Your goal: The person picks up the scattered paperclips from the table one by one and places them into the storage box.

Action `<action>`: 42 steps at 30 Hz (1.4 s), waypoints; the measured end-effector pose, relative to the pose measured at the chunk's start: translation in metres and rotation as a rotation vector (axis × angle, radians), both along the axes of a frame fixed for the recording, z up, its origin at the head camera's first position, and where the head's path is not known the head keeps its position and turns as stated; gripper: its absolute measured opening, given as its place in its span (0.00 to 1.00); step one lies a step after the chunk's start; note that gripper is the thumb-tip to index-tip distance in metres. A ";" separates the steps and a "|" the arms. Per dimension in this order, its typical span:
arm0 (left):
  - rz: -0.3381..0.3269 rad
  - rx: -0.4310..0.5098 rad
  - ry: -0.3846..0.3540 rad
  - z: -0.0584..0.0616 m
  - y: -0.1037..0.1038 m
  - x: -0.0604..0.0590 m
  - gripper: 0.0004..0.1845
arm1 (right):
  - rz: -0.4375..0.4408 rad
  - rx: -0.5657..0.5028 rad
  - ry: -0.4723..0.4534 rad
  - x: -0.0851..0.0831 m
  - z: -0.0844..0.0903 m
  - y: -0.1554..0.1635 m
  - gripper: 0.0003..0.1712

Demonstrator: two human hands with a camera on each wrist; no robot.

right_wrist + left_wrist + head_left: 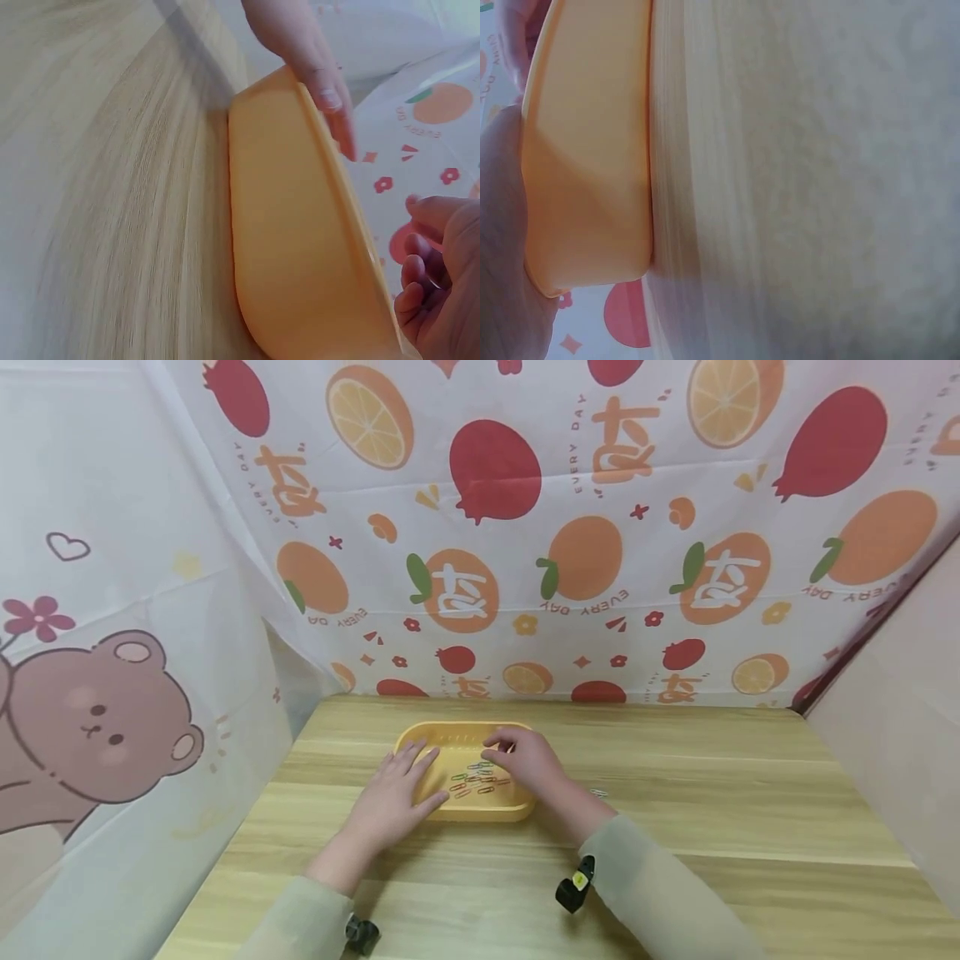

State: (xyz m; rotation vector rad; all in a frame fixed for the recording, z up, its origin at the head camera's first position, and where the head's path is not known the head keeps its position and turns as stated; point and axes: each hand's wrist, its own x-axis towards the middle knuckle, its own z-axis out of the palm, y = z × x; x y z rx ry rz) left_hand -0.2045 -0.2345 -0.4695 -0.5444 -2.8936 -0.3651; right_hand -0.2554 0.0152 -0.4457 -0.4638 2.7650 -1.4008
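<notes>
A shallow yellow plastic tray (469, 814) sits on the wooden table, with several coloured paper clips (480, 779) scattered on its floor. Across the tray's left end lies my left hand (392, 802), fingers spread and fairly straight, its thumb near the front rim. The left wrist view shows that hand (506, 225) along the rim. Over the tray's right part is my right hand (528, 762), fingers loosely bent downward above the clips. In the right wrist view, the right hand (450, 262) shows a gap between its digits, and nothing held is visible there.
More paper clips (598, 793) lie on the wooden table (712, 827) right of the tray, beside the right forearm. A fruit-print cloth (510, 568) hangs behind the table, and a bear-print cloth (112, 718) hangs at the left.
</notes>
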 end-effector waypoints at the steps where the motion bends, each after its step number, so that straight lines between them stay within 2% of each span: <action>1: 0.000 0.001 -0.001 0.000 0.000 0.000 0.41 | -0.017 -0.013 -0.014 0.002 0.001 0.003 0.12; 6: 0.002 0.008 -0.008 0.000 -0.001 0.001 0.41 | -0.073 -0.061 -0.060 0.011 0.006 0.025 0.12; 10: 0.000 0.003 -0.006 0.000 0.000 0.001 0.41 | -0.090 -0.090 -0.075 0.017 0.004 0.052 0.12; 18: -0.006 -0.002 -0.001 -0.001 0.000 0.000 0.42 | -0.127 -0.098 -0.094 0.027 -0.022 0.119 0.14; 26: -0.006 -0.007 0.001 -0.001 -0.001 -0.001 0.42 | -0.163 -0.048 -0.153 0.042 -0.035 0.170 0.16; 33: 0.001 -0.001 -0.012 -0.002 0.000 0.000 0.41 | -0.142 -0.020 -0.148 0.046 -0.040 0.183 0.15; 42: 0.001 -0.013 -0.001 -0.001 -0.001 0.000 0.42 | -0.114 0.103 -0.133 0.044 -0.048 0.181 0.13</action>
